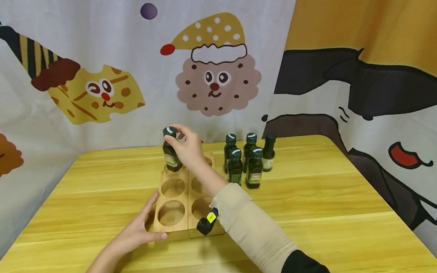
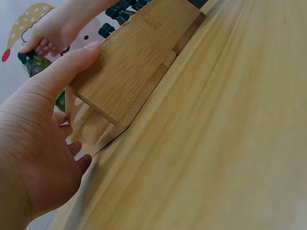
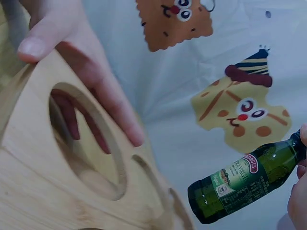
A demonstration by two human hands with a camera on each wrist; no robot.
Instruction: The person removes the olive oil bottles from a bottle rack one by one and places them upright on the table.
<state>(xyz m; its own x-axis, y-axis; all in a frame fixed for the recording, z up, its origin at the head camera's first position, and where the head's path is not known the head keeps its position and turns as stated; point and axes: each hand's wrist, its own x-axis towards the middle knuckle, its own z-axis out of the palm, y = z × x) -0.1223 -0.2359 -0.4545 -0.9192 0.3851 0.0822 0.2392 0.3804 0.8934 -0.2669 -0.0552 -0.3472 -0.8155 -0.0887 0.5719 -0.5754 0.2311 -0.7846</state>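
A small green olive oil bottle (image 3: 244, 177) hangs from my right hand (image 1: 189, 145), its dark cap pinched between thumb and fingers. It is over the far left hole of a wooden bottle rack (image 1: 187, 207), upright in the head view. The rack has two rows of round holes. My left hand (image 1: 139, 228) touches the rack's near left corner. Its thumb (image 2: 72, 62) lies against the front panel, and its extended fingers (image 3: 117, 110) run along the open left side. In the right wrist view some of these fingers show through a hole.
Several more dark green bottles (image 1: 254, 170) stand in a group right of the rack, one slimmer bottle (image 1: 268, 152) at their right side. All stand on a wood-grain table (image 1: 324, 214). A cartoon-printed curtain (image 1: 118, 41) hangs behind the table's far edge.
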